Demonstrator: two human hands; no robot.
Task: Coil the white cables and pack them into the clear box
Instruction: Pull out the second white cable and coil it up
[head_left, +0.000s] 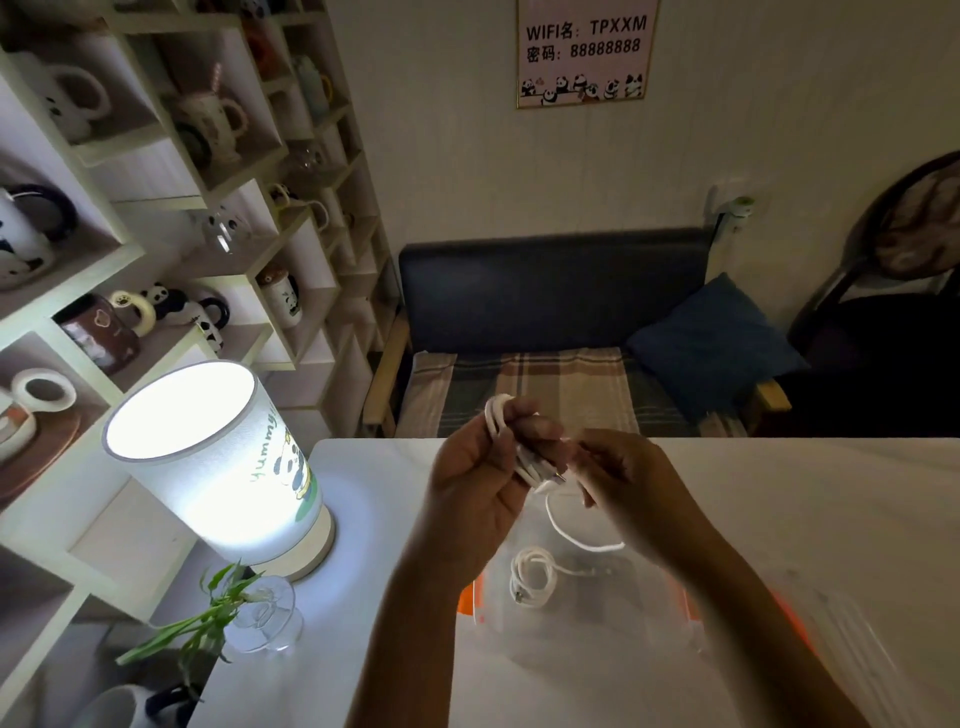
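My left hand (475, 478) grips a bundle of white cable loops (497, 415) above the table. My right hand (631, 480) pinches the same cable's loose end close to the bundle; a slack strand (569, 532) hangs down in a curve between the hands. Below them stands the clear box (613, 631) with orange latches. A second white cable (530, 577), coiled, lies inside the box on its bottom.
A lit table lamp (218, 467) stands at the table's left corner, with a small glass vase and green plant (260, 616) in front of it. The box's clear lid (841, 634) lies to the right. Shelves of mugs line the left wall; a sofa sits beyond the white table (805, 493).
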